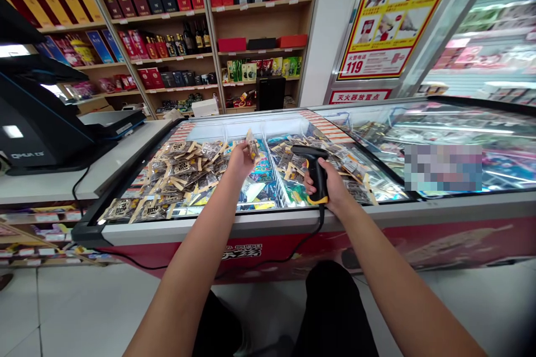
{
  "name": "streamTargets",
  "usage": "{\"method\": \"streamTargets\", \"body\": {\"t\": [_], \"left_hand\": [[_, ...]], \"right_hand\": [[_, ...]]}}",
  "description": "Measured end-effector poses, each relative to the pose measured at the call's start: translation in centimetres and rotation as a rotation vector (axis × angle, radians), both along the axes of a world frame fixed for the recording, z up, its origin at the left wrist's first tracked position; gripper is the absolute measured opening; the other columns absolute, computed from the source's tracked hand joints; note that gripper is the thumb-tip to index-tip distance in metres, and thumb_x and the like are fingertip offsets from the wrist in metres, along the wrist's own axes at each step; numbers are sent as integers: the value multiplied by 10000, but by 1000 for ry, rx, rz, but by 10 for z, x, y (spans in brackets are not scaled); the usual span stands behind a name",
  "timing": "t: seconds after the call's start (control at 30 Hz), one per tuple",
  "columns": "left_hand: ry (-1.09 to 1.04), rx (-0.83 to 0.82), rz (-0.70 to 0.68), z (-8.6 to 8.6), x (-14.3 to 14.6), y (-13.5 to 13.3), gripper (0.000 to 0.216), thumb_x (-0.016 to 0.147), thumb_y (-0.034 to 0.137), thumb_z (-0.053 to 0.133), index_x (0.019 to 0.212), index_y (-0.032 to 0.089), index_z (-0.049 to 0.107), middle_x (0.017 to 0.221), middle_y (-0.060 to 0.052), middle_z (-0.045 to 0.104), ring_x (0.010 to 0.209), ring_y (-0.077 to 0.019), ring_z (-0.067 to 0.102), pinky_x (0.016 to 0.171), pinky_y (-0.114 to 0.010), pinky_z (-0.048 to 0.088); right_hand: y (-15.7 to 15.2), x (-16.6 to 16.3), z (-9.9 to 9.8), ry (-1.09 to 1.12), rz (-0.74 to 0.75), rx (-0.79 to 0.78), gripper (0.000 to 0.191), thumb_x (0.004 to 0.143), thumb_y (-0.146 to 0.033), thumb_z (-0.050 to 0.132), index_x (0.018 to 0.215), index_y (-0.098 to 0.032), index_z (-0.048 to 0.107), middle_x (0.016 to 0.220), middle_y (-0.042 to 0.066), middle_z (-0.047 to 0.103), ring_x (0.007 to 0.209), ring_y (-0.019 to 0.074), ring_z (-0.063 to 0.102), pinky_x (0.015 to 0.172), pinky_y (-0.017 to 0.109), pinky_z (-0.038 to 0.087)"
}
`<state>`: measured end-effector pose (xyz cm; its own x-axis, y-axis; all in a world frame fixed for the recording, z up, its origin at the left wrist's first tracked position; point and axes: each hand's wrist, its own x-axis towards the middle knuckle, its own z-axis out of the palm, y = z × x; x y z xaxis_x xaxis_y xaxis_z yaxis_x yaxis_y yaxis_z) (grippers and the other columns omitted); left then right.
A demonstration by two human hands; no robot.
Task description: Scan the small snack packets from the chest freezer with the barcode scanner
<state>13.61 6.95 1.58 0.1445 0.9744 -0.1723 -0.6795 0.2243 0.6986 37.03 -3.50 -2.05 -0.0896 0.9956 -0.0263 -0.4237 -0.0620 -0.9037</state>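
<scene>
My left hand (241, 159) is closed on a small snack packet (252, 146) with pale edges, lifted above the freezer's glass top. My right hand (330, 185) wraps round the grip of a black and yellow barcode scanner (317, 170), whose head points left toward the packet. The scanner's cord (307, 240) drops over the freezer's front edge and runs off to the left. A heap of similar packets (184, 170) lies on the glass to the left of my left hand. More packets (288, 159) lie behind and around the scanner.
The chest freezer (251, 225) spans the front, with coloured goods under its glass. At left, a dark checkout machine (42, 122) stands on a white counter (84, 178). Shelves (176, 14) of boxes and bottles rise behind; a fire-safety poster (397, 17) hangs at right.
</scene>
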Motion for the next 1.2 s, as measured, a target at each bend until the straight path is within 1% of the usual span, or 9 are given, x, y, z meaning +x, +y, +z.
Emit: {"method": "streamTargets", "body": {"t": [0.13, 0.3, 0.43, 0.5, 0.57, 0.8, 0.93, 1.03, 1.2], "left_hand": [[-117, 35, -91, 2, 0, -4, 388, 1010, 535, 562, 804, 207, 591, 600, 4, 556, 480, -132, 512, 497, -270, 382], [-56, 111, -128, 0, 8, -7, 228, 972, 400, 688, 894, 202, 605, 669, 4, 632, 516, -116, 576, 551, -263, 440], [101, 183, -148, 0, 11, -9, 278, 958, 371, 716, 1167, 191, 685, 974, -88, 794, 848, -218, 766, 794, -332, 568], [164, 174, -146, 1, 11, -11, 322, 978, 381, 691, 1243, 197, 690, 1084, -104, 811, 1006, -265, 782, 904, -372, 578], [194, 149, -151, 2, 12, -11, 341, 1006, 402, 648, 1277, 200, 689, 1107, -107, 817, 1051, -282, 784, 944, -388, 581], [177, 184, -217, -12, 15, -2, 517, 1003, 626, 547, 1206, 187, 728, 1009, -131, 817, 955, -307, 792, 820, -402, 605], [247, 215, -241, -18, 17, 1, 466, 1034, 539, 466, 1165, 187, 742, 987, -114, 817, 940, -279, 793, 697, -337, 571], [259, 200, -248, -18, 20, -1, 448, 1039, 463, 418, 1151, 180, 746, 937, -107, 813, 963, -278, 793, 686, -330, 563], [263, 180, -238, -18, 23, -4, 388, 966, 532, 570, 1063, 197, 742, 869, -108, 792, 915, -304, 783, 680, -352, 544]], "right_hand": [[-1, 0, -1, -24, 24, 16, 504, 823, -687, 730, 966, -219, 611, 579, -41, 524, 424, 103, 425, 435, 241, 386], [-4, -2, 2, -25, 39, 32, 531, 792, -689, 756, 995, -217, 620, 580, -46, 535, 421, 102, 424, 433, 241, 377], [-7, -4, 5, -23, 90, 68, 543, 775, -691, 780, 982, -221, 605, 576, -50, 540, 416, 97, 425, 442, 237, 375], [-7, -4, 5, -29, 138, 76, 544, 778, -699, 779, 956, -220, 595, 574, -46, 541, 408, 96, 418, 435, 239, 359], [-8, -5, 5, -32, 177, 80, 543, 783, -702, 777, 940, -218, 588, 573, -42, 541, 404, 96, 416, 428, 236, 338], [-17, -6, 10, -11, 271, 106, 486, 861, -680, 699, 980, -215, 621, 579, -52, 489, 393, 85, 360, 423, 232, 321], [-22, -9, 15, -10, 258, 124, 483, 866, -676, 692, 1015, -222, 619, 578, -51, 481, 390, 98, 351, 422, 249, 299], [-21, -10, 16, -1, 243, 140, 503, 846, -692, 710, 1024, -232, 609, 577, -56, 483, 392, 98, 342, 432, 250, 299], [-19, -9, 14, 4, 261, 141, 521, 832, -713, 728, 993, -233, 605, 576, -63, 483, 394, 86, 334, 439, 237, 313]]}}
